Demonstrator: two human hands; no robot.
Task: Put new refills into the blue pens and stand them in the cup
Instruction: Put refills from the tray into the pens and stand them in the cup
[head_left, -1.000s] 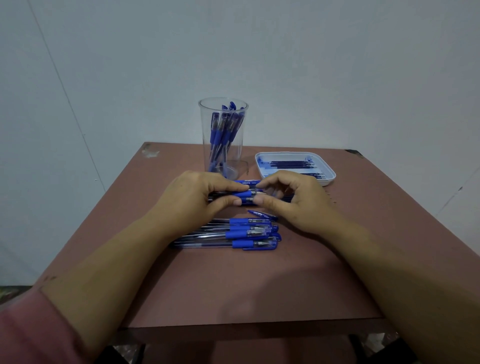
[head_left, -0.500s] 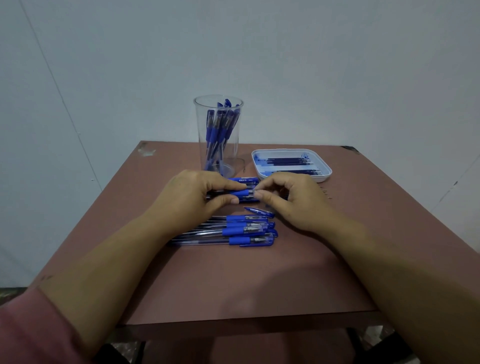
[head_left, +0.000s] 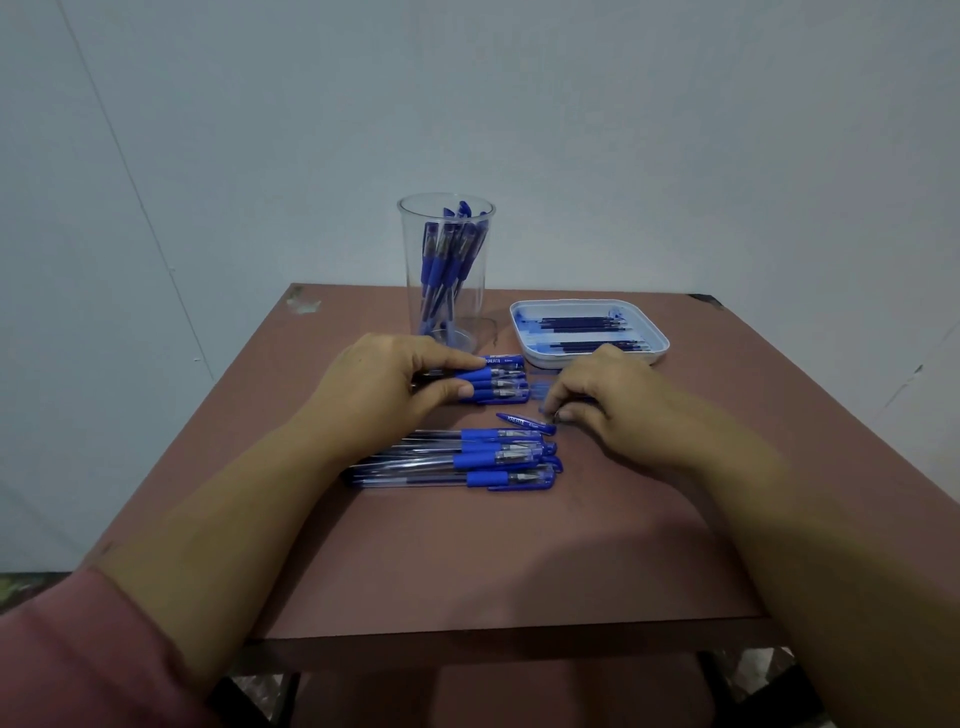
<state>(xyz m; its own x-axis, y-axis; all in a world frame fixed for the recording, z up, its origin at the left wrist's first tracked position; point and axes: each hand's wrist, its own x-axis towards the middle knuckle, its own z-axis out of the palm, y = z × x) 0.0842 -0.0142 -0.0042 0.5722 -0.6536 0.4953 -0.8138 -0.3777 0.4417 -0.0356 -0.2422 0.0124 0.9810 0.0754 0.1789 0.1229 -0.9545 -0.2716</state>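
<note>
Head view, pens (head_left: 496, 384) pinched between left fingers (head_left: 457, 359)

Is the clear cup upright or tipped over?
Upright: the cup stands on its base on the table, with blue pens leaning inside it.

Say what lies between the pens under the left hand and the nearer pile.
One loose blue plastic pen cap on the brown table, seen in the head view.

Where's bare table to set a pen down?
Free: the near table strip between the pen row and front edge; the far-left corner beside the cup. Crowded: the middle, where the left hand gripping a pen bundle, right hand, loose cap and tray sit close.
</note>
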